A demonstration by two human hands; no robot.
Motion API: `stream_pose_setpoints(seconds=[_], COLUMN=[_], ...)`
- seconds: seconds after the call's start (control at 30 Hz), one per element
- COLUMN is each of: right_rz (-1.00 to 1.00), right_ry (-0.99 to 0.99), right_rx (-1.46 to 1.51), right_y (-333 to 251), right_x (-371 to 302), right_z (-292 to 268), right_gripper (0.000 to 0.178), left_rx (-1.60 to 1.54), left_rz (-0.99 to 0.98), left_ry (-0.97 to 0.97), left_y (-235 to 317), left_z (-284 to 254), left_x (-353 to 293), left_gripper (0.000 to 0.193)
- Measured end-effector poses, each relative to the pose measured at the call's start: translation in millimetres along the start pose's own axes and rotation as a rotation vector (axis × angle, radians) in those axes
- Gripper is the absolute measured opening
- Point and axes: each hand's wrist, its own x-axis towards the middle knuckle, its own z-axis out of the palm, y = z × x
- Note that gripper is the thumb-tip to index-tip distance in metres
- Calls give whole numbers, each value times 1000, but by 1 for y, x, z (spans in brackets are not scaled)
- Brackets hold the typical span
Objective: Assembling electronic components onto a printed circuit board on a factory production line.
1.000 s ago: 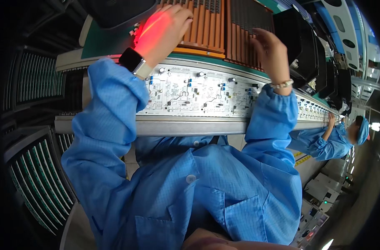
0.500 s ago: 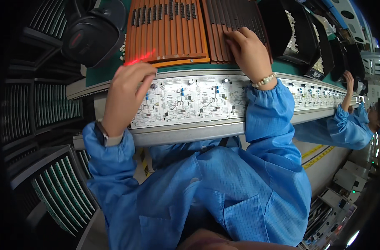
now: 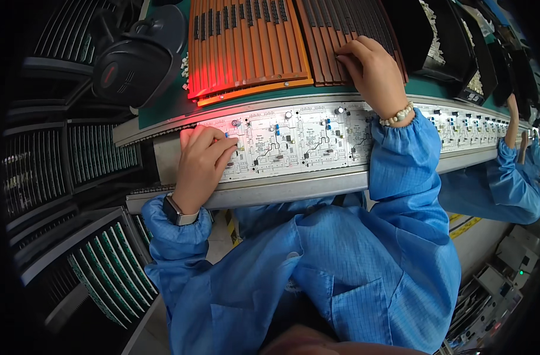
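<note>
- Now your left hand [image 3: 204,163] bends over the left end of the white circuit board [image 3: 308,139], fingertips bunched; I can't tell whether they pinch anything.
- Near metal rail [image 3: 299,186] edges that board; a green mat [image 3: 157,110] strip shows beyond it.
- Your right hand [image 3: 377,74], thumb and fingers nearly meeting, is at the brown rack [image 3: 324,53]; its grip is unclear.
- Orange rack [image 3: 246,56]: black parts [image 3: 250,15]. Black bin [image 3: 444,71]: white pieces [image 3: 434,47].

Before us, circuit boards [image 3: 293,142] lie along the track [image 3: 305,188]. Behind it, on our desk [image 3: 163,107], sit a left rack [image 3: 246,59] and a right rack [image 3: 325,47]; a device [image 3: 131,70] is left of them, bins [image 3: 448,70] to their right. Shelving [image 3: 75,242] stands at our left.
</note>
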Motion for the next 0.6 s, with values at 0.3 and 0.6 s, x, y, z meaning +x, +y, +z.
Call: stream_pose_setpoints(seconds=[0.3,0.6], right_rz=[-24,-20], right_ry=[10,-3], right_rx=[10,6], right_y=[1,1], right_x=[-1,-2], right_z=[1,0], right_gripper=[9,9], left_rx=[-44,-21], left_rz=[-5,22], left_ry=[30,-4], left_y=[-2,-1], left_z=[6,2], left_x=[0,2], left_gripper=[16,15])
